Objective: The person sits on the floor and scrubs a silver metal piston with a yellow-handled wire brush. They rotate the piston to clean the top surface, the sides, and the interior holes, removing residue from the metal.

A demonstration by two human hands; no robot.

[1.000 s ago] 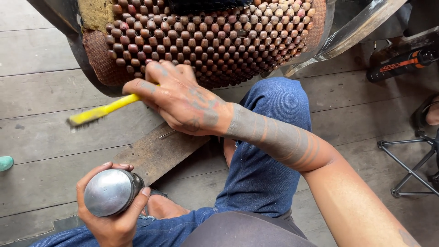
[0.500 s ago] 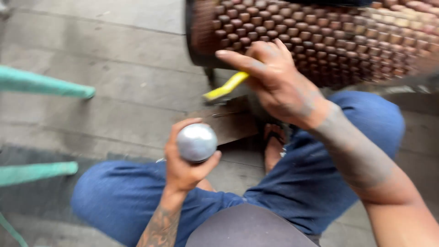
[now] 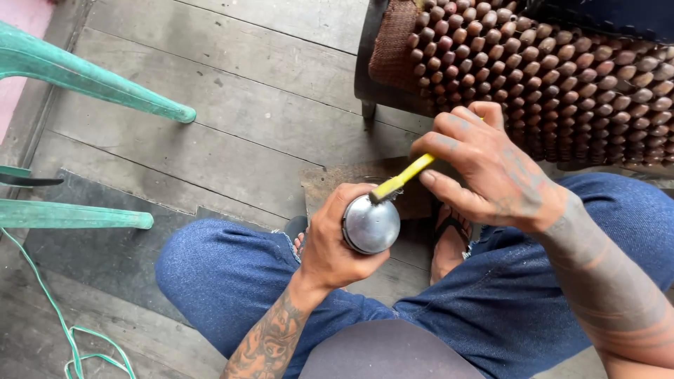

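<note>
The round metal piece, shiny and dome-shaped, sits above the person's lap, gripped from the left side by the left hand, whose fingers wrap closed around it. The right hand holds a yellow-handled brush, fingers pinched shut on the handle, and the brush's tip touches the top edge of the metal piece. Just behind the right hand stands a seat covered in wooden beads. Green chair legs stand to the left on the plank floor.
</note>
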